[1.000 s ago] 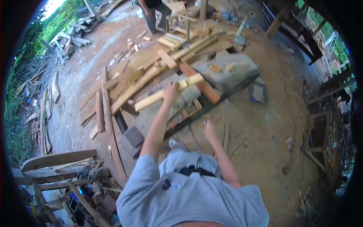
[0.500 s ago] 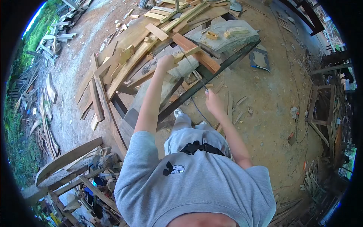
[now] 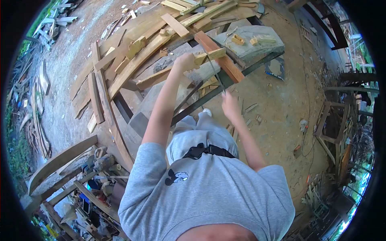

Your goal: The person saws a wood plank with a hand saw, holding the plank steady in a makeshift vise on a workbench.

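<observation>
My left hand (image 3: 184, 62) is closed around a narrow wooden strip (image 3: 211, 56), pressing it down over the bench. The strip's right end rests across a reddish-brown wooden beam (image 3: 233, 71). In my right hand (image 3: 231, 106), the fingers are wrapped round the near end of a thin, narrow-bladed saw (image 3: 215, 70); its handle is mostly hidden by the fist. The blade slants up and away from that hand and crosses the strip near its right end. Whether the teeth have entered the wood is too small to tell.
Under the work is a bench with a grey slab top (image 3: 251, 45), bearing small wood offcuts (image 3: 238, 39). Long planks (image 3: 132, 70) are piled at its left and far side. A cable (image 3: 307, 92) trails on the dirt floor, and a wooden frame (image 3: 333, 120) stands at right.
The view has shifted slightly, moving the bench within the frame. My right hand still grips the saw, whose blade now lies at a steeper angle across the strip. My left hand keeps its hold.
</observation>
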The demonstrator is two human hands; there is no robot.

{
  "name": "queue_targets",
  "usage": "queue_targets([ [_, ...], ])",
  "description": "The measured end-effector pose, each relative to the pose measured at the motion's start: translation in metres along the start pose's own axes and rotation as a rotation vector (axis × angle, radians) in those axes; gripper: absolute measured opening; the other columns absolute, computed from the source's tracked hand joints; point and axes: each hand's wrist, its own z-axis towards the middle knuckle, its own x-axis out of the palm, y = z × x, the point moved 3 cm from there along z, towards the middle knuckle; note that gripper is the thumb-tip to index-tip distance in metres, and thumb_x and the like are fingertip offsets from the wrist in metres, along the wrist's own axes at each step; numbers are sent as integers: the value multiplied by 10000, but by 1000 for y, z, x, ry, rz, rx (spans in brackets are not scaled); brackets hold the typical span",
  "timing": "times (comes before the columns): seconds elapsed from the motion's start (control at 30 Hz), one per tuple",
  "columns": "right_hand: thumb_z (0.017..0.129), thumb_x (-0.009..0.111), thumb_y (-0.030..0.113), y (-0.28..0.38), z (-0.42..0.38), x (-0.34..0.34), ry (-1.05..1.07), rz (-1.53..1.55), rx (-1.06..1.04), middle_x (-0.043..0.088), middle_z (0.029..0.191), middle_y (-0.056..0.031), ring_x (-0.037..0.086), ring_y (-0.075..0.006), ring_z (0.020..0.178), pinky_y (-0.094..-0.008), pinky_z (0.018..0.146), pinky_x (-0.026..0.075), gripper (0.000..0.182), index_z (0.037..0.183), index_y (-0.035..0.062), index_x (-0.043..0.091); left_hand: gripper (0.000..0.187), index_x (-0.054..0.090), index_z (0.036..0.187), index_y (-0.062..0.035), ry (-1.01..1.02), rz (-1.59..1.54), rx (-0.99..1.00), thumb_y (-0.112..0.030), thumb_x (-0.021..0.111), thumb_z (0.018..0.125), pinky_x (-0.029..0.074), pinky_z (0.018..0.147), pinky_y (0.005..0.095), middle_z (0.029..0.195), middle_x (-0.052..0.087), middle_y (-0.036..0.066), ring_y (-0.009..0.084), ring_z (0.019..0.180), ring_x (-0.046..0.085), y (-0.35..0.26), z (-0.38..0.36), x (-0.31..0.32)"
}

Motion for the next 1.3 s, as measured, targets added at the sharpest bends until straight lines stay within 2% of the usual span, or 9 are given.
queue_targets([
  [0.23,877,380,260,-19,-39,-19,48,6,55,558,776,-235,527,-421,749,-494,609,395,251,926,42,494,251,646,751,-28,71,-25,-43,-256,680,651,486,573,304,651,631,82,177,568,610,-4,-4,-5],
  [0.37,882,379,271,-14,-34,-29,14,3,45,561,783,-235,527,-421,757,-486,612,399,277,902,23,499,268,639,750,-6,-85,228,85,-256,676,662,486,568,314,688,634,103,181,588,614,-1,8,-8],
  [0.43,883,380,277,-16,-30,-36,-6,45,44,561,783,-239,527,-423,760,-483,617,401,288,899,16,502,290,632,771,2,39,-34,72,-263,675,662,484,574,329,715,633,127,203,617,618,9,11,8],
  [0.6,883,386,290,-28,-32,-36,-55,-14,38,562,780,-252,527,-430,761,-481,626,405,311,902,6,512,332,601,840,15,43,-89,-67,-257,666,660,479,605,342,734,629,129,235,664,617,-11,-1,-1],
  [0.67,882,391,292,-31,-32,-35,-113,22,-7,562,773,-255,532,-426,747,-486,620,402,316,906,4,518,362,553,875,9,-293,124,-32,-244,671,644,458,669,354,797,604,122,240,762,590,-8,1,8],
  [0.7,882,391,292,-34,-31,-35,-99,22,-5,562,773,-255,532,-426,747,-486,620,402,316,906,4,518,362,553,875,9,-285,120,-43,-244,671,644,458,669,354,797,604,122,240,762,590,-4,1,17],
  [0.77,881,398,294,-38,-25,-37,11,-4,18,562,768,-255,534,-423,748,-494,618,398,319,905,0,519,460,488,927,-20,-641,531,-22,-269,689,596,420,738,363,879,549,121,257,858,533,-5,-3,24],
  [0.93,884,395,287,-42,-18,-49,24,-2,-6,561,758,-250,530,-427,751,-483,600,399,300,901,9,506,587,439,981,-37,-622,530,45,-323,700,540,403,755,354,923,520,118,255,890,506,-1,-13,31],
  [1.3,891,378,220,-27,36,-6,48,95,-226,566,811,-235,526,-413,778,-490,600,391,227,933,20,478,593,432,1046,-31,-553,354,-81,-367,645,606,466,682,368,984,545,141,286,825,577,7,-6,36],
])
